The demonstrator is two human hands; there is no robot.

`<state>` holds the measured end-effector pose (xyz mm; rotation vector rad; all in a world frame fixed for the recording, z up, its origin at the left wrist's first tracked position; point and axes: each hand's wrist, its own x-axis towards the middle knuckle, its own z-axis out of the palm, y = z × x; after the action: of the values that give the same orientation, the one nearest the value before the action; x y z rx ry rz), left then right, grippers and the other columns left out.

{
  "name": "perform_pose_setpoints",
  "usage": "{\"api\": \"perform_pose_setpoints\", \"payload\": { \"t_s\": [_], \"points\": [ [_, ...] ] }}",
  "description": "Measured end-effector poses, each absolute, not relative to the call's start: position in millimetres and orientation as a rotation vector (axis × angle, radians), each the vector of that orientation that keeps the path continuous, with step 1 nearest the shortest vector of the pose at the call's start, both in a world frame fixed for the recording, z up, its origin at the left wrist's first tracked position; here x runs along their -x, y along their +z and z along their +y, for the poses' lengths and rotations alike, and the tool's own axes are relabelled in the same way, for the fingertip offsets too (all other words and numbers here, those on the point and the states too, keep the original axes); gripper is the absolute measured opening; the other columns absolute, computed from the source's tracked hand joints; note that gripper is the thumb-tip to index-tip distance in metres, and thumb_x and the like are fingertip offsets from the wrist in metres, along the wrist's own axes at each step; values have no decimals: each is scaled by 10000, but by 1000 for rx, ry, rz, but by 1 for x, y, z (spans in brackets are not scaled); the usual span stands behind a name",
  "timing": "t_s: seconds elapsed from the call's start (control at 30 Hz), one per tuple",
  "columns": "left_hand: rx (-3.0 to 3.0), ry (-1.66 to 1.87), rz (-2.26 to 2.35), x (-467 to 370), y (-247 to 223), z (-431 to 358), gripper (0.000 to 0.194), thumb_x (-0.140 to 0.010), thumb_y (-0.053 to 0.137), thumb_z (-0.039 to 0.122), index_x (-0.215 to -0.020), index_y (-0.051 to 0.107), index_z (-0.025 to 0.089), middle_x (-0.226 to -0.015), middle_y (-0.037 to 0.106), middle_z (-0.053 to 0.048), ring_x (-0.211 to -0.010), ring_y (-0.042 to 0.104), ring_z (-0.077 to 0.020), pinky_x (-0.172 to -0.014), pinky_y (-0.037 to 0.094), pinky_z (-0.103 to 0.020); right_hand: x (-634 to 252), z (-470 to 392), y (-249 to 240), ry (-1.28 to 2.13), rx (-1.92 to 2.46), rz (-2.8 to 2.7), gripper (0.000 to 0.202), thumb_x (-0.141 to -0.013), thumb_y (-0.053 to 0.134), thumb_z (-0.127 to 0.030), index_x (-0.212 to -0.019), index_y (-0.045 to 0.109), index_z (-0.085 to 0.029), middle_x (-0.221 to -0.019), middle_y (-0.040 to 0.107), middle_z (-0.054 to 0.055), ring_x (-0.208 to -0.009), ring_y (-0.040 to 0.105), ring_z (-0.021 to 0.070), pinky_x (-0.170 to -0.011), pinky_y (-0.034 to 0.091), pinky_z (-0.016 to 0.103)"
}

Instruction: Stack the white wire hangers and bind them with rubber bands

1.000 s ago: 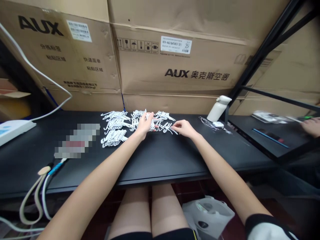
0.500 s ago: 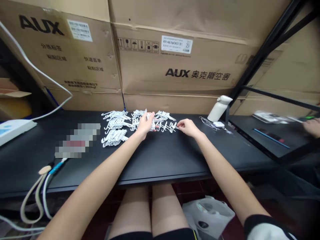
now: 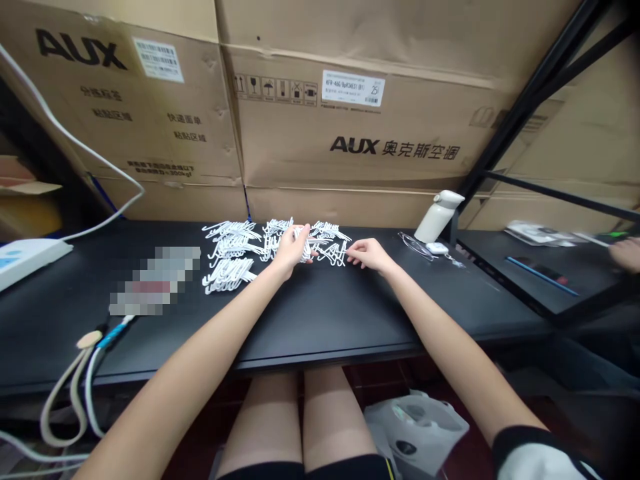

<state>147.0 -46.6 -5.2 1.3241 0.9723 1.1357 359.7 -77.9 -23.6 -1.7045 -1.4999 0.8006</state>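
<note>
White wire hooks (image 3: 231, 248) lie in several bunches on the black tabletop. My left hand (image 3: 293, 252) is closed around a bunch of white hooks (image 3: 303, 235); its fingers partly hide them. To the right of that hand, a few loose white hooks (image 3: 334, 253) lie side by side with their straight ends to the right. My right hand (image 3: 371, 255) is at those ends, fingers bent and slightly apart, fingertips touching or very close to them. Behind the hands is another bunch of hooks (image 3: 330, 230).
Cardboard boxes (image 3: 400, 170) stand along the back. At the right are a white bottle (image 3: 440, 217), glasses (image 3: 416, 245) and a small white case (image 3: 437, 249). A blurred-out flat object (image 3: 155, 280) and a power strip (image 3: 30, 257) lie left. Another person's hand (image 3: 625, 255) shows far right.
The loose hooks on the right have come closer together, toward my left hand. My right hand has shifted slightly left and its fingers have loosened. My left hand has stayed in place.
</note>
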Motion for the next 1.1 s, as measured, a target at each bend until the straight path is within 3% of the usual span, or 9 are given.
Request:
{"api": "perform_pose_setpoints", "payload": {
  "t_s": [0.23, 0.4, 0.63, 0.77, 0.93, 1.1],
  "points": [
    [-1332, 1135, 972, -147, -4, -48, 379, -883, 540, 480, -1091, 511, 164, -1039, 653, -133, -493, 614, -112, -395, 451, -217, -371, -79, -20, 660, 1784, -1644, 111, -697, 672, -203, -724, 735, -117, -619, 663, 28, -528, 527, 92, -468, 406, 179],
    [-1344, 1134, 970, -147, -4, -48, 361, -892, 528, 471, -1078, 503, 163, -1033, 653, -128, -503, 621, -116, -406, 457, -218, -378, -79, -19, 675, 1858, -1691, 120, -735, 627, -174, -726, 729, -112, -662, 696, 48, -525, 548, 95, -494, 402, 191],
    [-1391, 1099, 960, -146, -6, -47, 306, -909, 505, 445, -1055, 480, 178, -996, 646, -89, -502, 621, -110, -409, 464, -214, -393, -78, -20, 275, 2050, -1654, 90, -712, 637, -101, -684, 714, -139, -709, 711, 84, -702, 655, 183, -668, 471, 253],
    [-1505, 1012, 900, -147, -9, -49, 308, -894, 526, 454, -1022, 496, 176, -936, 632, -77, -476, 607, -114, -385, 457, -224, -396, -79, -14, 83, 1811, -1553, 95, -740, 624, -168, -726, 712, -133, -746, 712, 94, -706, 651, 197, -691, 488, 284],
    [-1621, 901, 816, -149, -12, -53, 316, -872, 546, 480, -973, 493, 185, -864, 622, -56, -473, 598, -120, -375, 466, -229, -378, -82, -8, 417, 1349, -1585, 311, -752, 649, -404, -855, 719, -119, -735, 699, 67, -550, 558, 130, -534, 452, 253],
    [-1650, 885, 774, -148, -8, -57, 271, -878, 543, 446, -953, 487, 191, -835, 603, -37, -459, 586, -112, -370, 469, -228, -361, -86, -10, 654, 1258, -1629, 396, -727, 674, -466, -889, 724, -108, -613, 635, 25, -442, 444, 82, -435, 373, 226]
  ]
}}
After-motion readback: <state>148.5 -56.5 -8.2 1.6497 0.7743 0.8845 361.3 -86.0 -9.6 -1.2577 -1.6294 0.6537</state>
